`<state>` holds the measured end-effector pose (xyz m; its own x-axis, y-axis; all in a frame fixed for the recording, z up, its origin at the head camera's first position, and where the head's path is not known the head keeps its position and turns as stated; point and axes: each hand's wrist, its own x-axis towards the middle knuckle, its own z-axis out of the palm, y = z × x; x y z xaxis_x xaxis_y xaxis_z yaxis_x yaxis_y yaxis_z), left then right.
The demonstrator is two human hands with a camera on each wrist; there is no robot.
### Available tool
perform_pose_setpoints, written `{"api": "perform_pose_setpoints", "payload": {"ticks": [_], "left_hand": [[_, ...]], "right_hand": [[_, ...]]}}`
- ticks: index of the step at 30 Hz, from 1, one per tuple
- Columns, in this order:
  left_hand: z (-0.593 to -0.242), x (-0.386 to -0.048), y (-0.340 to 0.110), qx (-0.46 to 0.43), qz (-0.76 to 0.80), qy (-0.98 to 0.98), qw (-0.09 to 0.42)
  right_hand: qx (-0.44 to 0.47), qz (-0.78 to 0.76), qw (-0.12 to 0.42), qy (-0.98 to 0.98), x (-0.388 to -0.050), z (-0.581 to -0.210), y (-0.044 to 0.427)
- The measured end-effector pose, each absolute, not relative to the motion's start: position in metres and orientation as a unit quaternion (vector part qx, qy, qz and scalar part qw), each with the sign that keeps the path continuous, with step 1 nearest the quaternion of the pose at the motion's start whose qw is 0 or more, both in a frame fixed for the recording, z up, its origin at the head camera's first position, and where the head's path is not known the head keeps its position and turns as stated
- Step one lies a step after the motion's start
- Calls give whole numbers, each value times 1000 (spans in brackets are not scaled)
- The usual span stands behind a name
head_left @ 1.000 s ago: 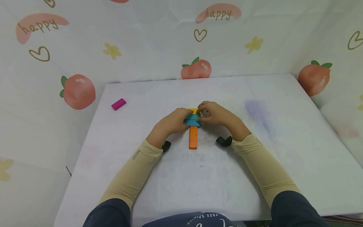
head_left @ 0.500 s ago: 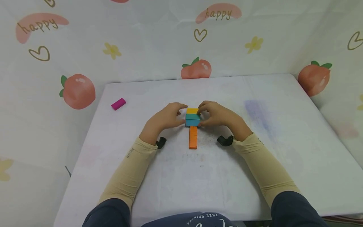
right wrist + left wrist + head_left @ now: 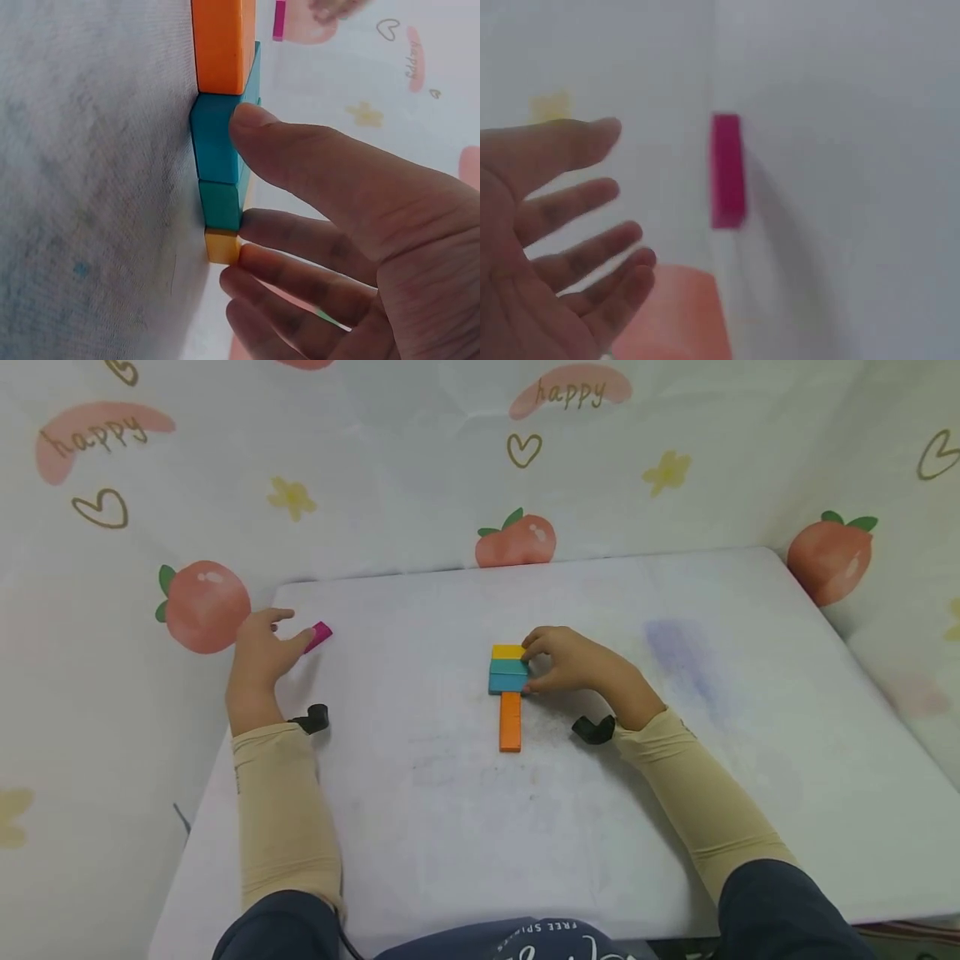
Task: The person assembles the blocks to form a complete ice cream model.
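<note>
My left hand (image 3: 262,664) hovers at the table's far left with fingers spread, holding nothing. Beside its thumb lies a magenta block (image 3: 320,634), partly hidden in the head view; in the left wrist view a gap separates the magenta block (image 3: 728,171) from the fingertips. At mid-table, yellow (image 3: 507,652), teal (image 3: 508,667) and blue (image 3: 507,682) blocks lie against one another, with an orange block (image 3: 510,722) extending lengthwise toward me. My right hand (image 3: 573,662) rests at their right side; its thumb touches the blue block (image 3: 217,139), other fingers reach the teal and yellow ends.
All blocks lie on a white-covered table (image 3: 420,835). A printed backdrop (image 3: 405,468) with peaches and hearts rises behind it. Black wrist devices (image 3: 593,730) hang under both sleeves.
My left hand has left the middle blocks and moved far left to the magenta block. The right hand stays at the blocks, nearly unmoved. The view has shifted slightly.
</note>
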<state>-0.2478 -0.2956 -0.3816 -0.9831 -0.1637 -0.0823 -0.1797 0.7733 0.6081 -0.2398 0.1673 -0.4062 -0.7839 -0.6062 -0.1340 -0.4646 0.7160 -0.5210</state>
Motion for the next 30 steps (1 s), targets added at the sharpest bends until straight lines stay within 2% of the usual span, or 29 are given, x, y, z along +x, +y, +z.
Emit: {"api": "perform_pose_setpoints", "payload": {"ticks": [4, 7, 30], "left_hand": [[-393, -250, -310, -126, 318, 938, 57], [-399, -252, -311, -123, 307, 941, 71], [-405, -251, -302, -142, 313, 938, 49]], "right_hand": [[-287, -236, 151, 916, -239, -406, 170], [-287, -241, 149, 915, -238, -407, 171], [-294, -240, 146, 914, -240, -406, 166]]}}
